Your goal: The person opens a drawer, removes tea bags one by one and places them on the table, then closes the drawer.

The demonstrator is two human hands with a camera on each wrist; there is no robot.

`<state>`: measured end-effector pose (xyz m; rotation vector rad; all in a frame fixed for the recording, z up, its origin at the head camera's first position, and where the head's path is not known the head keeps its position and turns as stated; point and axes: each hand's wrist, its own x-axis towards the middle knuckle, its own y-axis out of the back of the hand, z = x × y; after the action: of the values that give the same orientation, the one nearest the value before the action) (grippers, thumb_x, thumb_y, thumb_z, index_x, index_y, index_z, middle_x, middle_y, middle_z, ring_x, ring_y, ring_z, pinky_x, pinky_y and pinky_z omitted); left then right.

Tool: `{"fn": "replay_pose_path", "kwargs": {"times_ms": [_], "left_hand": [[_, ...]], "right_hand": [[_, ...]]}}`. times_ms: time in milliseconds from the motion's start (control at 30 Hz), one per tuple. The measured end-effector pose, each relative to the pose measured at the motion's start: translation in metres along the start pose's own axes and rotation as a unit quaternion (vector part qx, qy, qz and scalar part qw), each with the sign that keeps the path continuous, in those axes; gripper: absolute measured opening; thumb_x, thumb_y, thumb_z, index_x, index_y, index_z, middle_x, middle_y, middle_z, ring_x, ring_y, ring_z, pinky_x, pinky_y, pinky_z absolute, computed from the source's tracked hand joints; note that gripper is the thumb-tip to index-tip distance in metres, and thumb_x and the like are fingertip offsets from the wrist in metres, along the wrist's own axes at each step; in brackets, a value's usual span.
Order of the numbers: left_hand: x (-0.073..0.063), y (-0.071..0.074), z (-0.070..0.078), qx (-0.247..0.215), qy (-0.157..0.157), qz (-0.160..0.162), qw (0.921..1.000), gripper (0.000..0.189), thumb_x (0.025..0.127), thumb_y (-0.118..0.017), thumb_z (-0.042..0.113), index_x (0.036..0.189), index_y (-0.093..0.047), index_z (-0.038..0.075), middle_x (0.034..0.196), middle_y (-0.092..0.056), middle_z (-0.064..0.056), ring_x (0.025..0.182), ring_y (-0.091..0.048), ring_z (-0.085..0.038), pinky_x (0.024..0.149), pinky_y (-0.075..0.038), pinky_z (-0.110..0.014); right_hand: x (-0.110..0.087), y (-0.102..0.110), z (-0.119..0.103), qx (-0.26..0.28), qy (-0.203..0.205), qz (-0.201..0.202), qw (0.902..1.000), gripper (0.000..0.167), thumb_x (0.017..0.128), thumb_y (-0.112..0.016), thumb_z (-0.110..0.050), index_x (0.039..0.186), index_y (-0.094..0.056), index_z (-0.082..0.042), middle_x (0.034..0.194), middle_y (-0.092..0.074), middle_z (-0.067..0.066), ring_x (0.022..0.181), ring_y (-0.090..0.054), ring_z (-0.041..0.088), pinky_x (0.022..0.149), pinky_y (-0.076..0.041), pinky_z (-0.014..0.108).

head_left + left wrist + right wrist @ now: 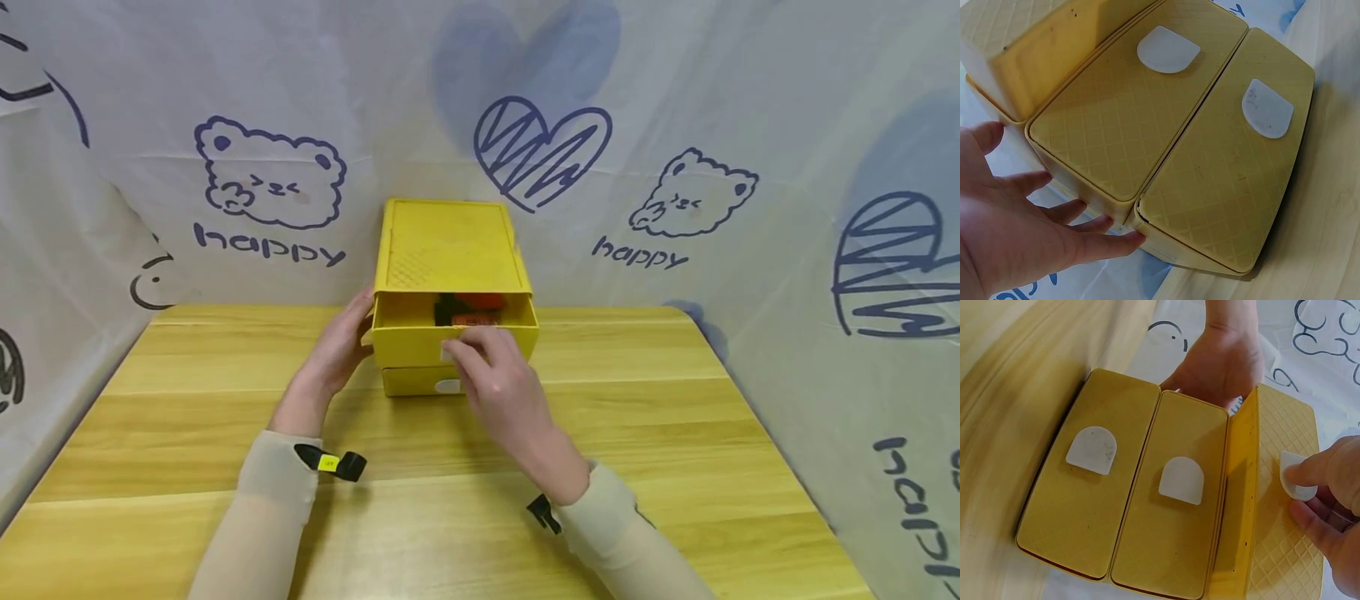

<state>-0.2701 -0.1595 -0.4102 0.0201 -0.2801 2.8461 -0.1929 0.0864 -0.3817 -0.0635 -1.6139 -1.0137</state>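
Note:
A yellow drawer cabinet (450, 242) stands at the back of the table, its top drawer (408, 348) pulled partway out. Inside that drawer show red-orange (483, 302) and dark green (444, 308) items, partly hidden by the drawer front and hand. My right hand (506, 392) pinches the drawer's white tab handle (1287, 470) between thumb and fingers. My left hand (337, 342) lies along the cabinet's left side, fingers spread and fairly straight, with fingertips (1132, 239) at the side edge. Below, the middle drawer (1097, 131) and bottom drawer (1229, 181) are closed, each with a white tab.
The cabinet sits on a light wood-grain table (420, 517). Right behind it hangs a pale cloth (405, 100) printed with bears, hearts and lettering, which also runs along both sides. A dark strap with a yellow label (328, 463) is on the left wrist.

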Motion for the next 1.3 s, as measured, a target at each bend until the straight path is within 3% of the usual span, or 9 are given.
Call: {"fn": "replay_pose_path", "kwargs": {"times_ms": [567,967,1300], "left_hand": [[0.0,0.002,-0.002,-0.004,-0.004,0.003,1.0,0.063,0.113,-0.029,0.044,0.169,-0.014,0.018,0.175,-0.008,-0.004,0.16,-0.005,-0.033,0.124,-0.013,-0.062],[0.0,0.003,-0.003,0.003,-0.01,-0.002,0.9999,0.062,0.113,-0.029,0.046,0.168,-0.017,0.021,0.175,-0.011,-0.003,0.159,-0.009,-0.034,0.122,-0.014,-0.065],[0.001,0.001,-0.003,0.004,-0.01,-0.005,0.9999,0.061,0.113,-0.029,0.046,0.168,-0.019,0.021,0.174,-0.013,-0.003,0.159,-0.01,-0.033,0.122,-0.014,-0.066]], "right_hand": [[-0.011,0.017,-0.018,0.004,0.029,-0.005,0.9996,0.026,0.085,-0.081,0.006,0.109,-0.076,-0.002,0.103,-0.065,0.011,0.093,-0.063,0.026,0.083,-0.059,0.029],[-0.019,0.028,-0.027,0.014,0.028,-0.011,0.9995,0.024,0.086,-0.081,0.006,0.108,-0.076,-0.002,0.103,-0.065,0.01,0.093,-0.062,0.025,0.079,-0.059,0.027],[-0.025,0.031,-0.031,0.014,0.029,-0.003,0.9995,0.027,0.085,-0.078,0.008,0.109,-0.076,-0.003,0.103,-0.066,0.009,0.094,-0.064,0.024,0.082,-0.059,0.027]]}}
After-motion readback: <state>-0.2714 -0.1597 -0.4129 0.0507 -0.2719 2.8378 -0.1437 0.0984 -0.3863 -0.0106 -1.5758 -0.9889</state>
